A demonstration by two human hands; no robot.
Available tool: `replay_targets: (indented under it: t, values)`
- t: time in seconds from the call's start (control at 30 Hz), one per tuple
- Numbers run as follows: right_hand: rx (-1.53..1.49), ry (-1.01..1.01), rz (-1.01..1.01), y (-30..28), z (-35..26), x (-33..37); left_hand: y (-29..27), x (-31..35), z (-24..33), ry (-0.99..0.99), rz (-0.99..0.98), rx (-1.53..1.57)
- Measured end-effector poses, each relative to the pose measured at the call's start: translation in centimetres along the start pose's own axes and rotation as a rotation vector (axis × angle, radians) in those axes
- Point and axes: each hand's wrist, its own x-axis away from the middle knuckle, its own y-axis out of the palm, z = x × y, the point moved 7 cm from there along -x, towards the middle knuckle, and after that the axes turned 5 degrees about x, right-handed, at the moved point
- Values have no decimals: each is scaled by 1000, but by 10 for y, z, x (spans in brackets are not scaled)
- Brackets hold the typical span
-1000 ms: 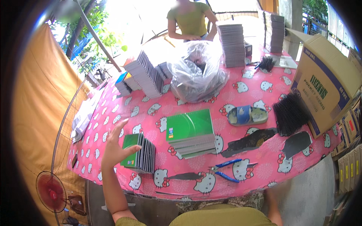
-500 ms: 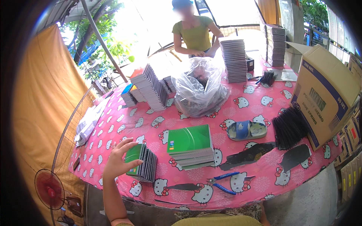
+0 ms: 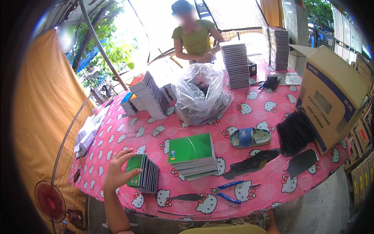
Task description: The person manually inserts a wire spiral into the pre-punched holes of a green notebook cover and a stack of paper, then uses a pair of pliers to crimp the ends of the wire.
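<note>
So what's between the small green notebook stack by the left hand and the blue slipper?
The larger green notebook stack stands between the small stack and the slipper, on the pink tablecloth; that shows in the head view.

Worn on the head, the left of two side-by-side fisheye cameras looks forward and down across the worktop [image 3: 117, 144], whose near edge curves low in view. The wearer's left hand [image 3: 118, 170] and shirt [image 3: 230, 229] sit close below; the view reaches beyond the far side to a co-worker [image 3: 198, 41].
</note>
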Motion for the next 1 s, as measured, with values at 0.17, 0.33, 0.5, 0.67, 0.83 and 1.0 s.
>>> replay_targets:
  t: [0.17,0.33,0.5,0.67,0.83,1.0]
  values:
    - [22,1,-9,1,-3,-1,0,4,-1,20,10,-21]
    - [16,6,11,-2,2,2,-2,2,4,42,18,-32]
    - [41,-3,8,-3,-1,4,3,1,3,57,40,38]
    - [51,20,14,-7,5,5,0,7,0,98,51,-34]
    - [68,36,20,-10,7,5,2,14,-8,77,79,43]
    - [62,54,26,-16,19,6,3,17,-5,74,94,63]
